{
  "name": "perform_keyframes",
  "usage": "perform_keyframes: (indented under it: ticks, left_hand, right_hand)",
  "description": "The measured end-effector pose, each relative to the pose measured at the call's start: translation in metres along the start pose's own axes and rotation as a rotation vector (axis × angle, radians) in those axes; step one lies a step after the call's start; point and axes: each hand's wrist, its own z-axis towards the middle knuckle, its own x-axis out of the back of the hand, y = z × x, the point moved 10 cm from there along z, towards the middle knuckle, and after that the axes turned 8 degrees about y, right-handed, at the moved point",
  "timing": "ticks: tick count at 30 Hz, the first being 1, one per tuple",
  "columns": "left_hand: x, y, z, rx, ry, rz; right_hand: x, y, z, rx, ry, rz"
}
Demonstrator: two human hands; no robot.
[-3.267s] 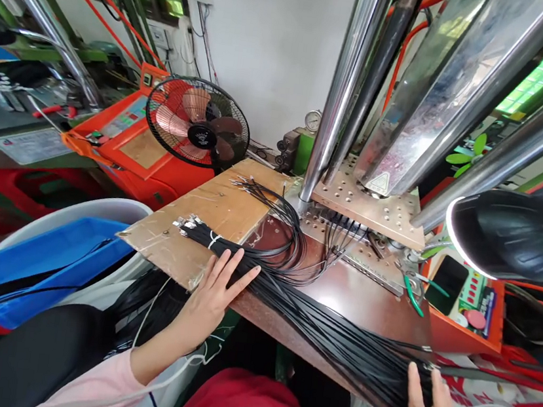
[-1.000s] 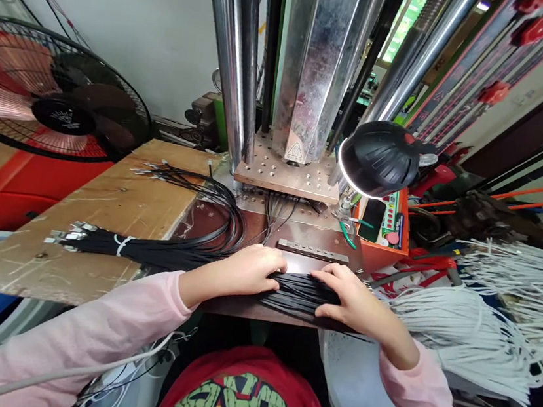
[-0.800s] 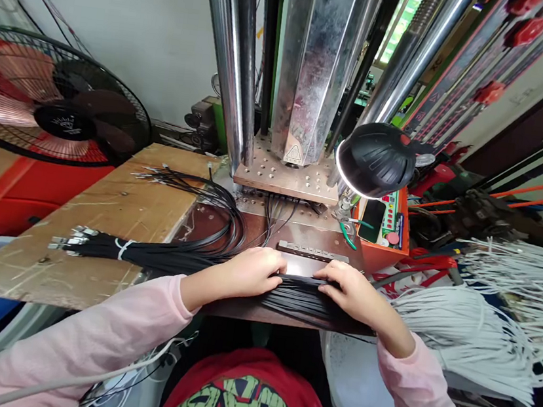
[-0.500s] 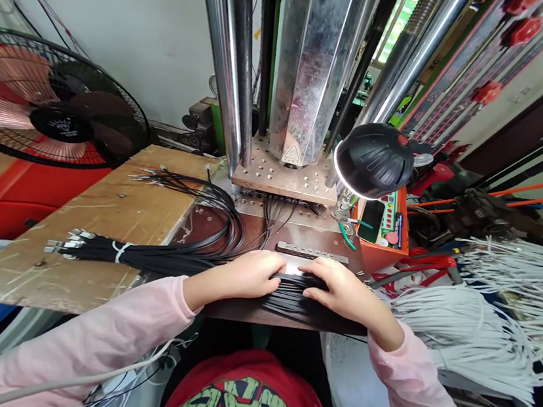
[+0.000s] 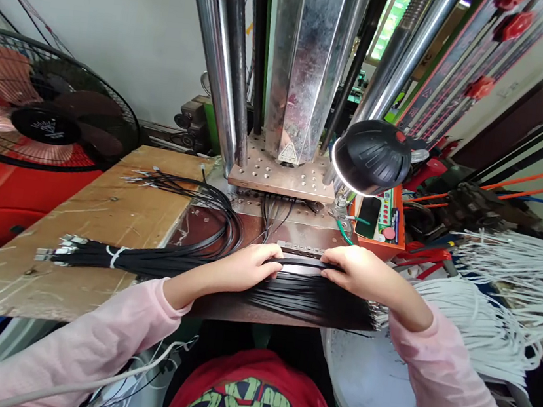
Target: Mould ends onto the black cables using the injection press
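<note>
Between my two hands a few black cables (image 5: pixel 300 263) run side by side, held just above the table. My left hand (image 5: pixel 254 266) is closed on them, thumb against fingers. About a hand's width to the right, my right hand (image 5: pixel 355 271) pinches the same cables. Below lies a fanned-out spread of black cables (image 5: pixel 309 298), their ends at the right by the table edge. A long bundle of black cables (image 5: pixel 145 261), bound with a white tie (image 5: pixel 115 256), reaches left. Behind my hands sits a slotted metal mould bar (image 5: pixel 300 249), partly covered by the right hand.
A press plate (image 5: pixel 281 183) stands at the back, with black cables under it. A black lamp (image 5: pixel 372 156), green-handled pliers (image 5: pixel 346 232) and an orange control box (image 5: pixel 387 249) are at right. White cables (image 5: pixel 475 321) pile further right. A fan (image 5: pixel 46 123) stands left.
My right hand has moved right and slightly up, away from the left, so a length of the cables now shows between them. The spread of cables below is more exposed.
</note>
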Motion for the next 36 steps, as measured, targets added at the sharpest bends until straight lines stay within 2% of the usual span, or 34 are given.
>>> perform_keyframes:
  ticks: [3, 5, 9, 13, 15, 19, 21, 22, 24, 26, 30, 32, 34, 36]
  left_hand:
    - [0.002, 0.001, 0.000, -0.025, 0.012, -0.021]
    - [0.004, -0.002, 0.001, -0.026, 0.037, -0.031]
    - [0.002, -0.011, 0.001, 0.004, 0.029, -0.156]
    - [0.006, -0.007, 0.000, 0.025, 0.003, -0.249]
    - [0.009, -0.005, 0.001, 0.043, -0.034, -0.288]
    - [0.007, -0.011, 0.007, 0.150, -0.251, -0.569]
    - [0.005, -0.017, 0.015, 0.224, -0.365, -0.755]
    - [0.006, -0.019, 0.023, 0.235, -0.383, -0.807]
    - [0.011, -0.024, 0.043, 0.197, -0.320, -0.795]
    - [0.011, -0.025, 0.065, 0.132, -0.215, -0.682]
    - [-0.011, -0.009, 0.096, -0.061, -0.091, -0.316]
    - [-0.014, 0.000, 0.107, -0.172, 0.057, -0.117]
    - [-0.013, 0.002, 0.113, -0.229, 0.189, -0.012]
    - [-0.015, -0.003, 0.115, -0.218, 0.221, -0.030]
  right_hand:
    - [0.002, 0.020, -0.003, -0.052, -0.029, -0.036]
    - [0.009, 0.031, -0.006, -0.119, 0.040, -0.213]
    - [0.017, 0.036, -0.012, -0.201, 0.130, -0.455]
    - [0.025, 0.057, -0.016, -0.338, 0.188, -0.441]
    - [0.021, 0.065, -0.014, -0.310, 0.197, -0.205]
    - [0.001, 0.061, -0.005, -0.227, 0.101, 0.611]
    - [-0.007, 0.059, 0.000, -0.267, 0.075, 0.859]
    - [-0.011, 0.057, 0.003, -0.278, 0.065, 0.934]
    - [-0.019, 0.049, 0.011, -0.275, 0.049, 1.032]
    - [-0.027, 0.044, 0.020, -0.279, 0.057, 1.101]
    - [-0.037, 0.050, 0.033, -0.321, 0.198, 1.191]
    - [-0.039, 0.055, 0.037, -0.337, 0.264, 1.189]
    - [-0.039, 0.059, 0.038, -0.348, 0.300, 1.171]
    - [-0.041, 0.060, 0.039, -0.352, 0.294, 1.172]
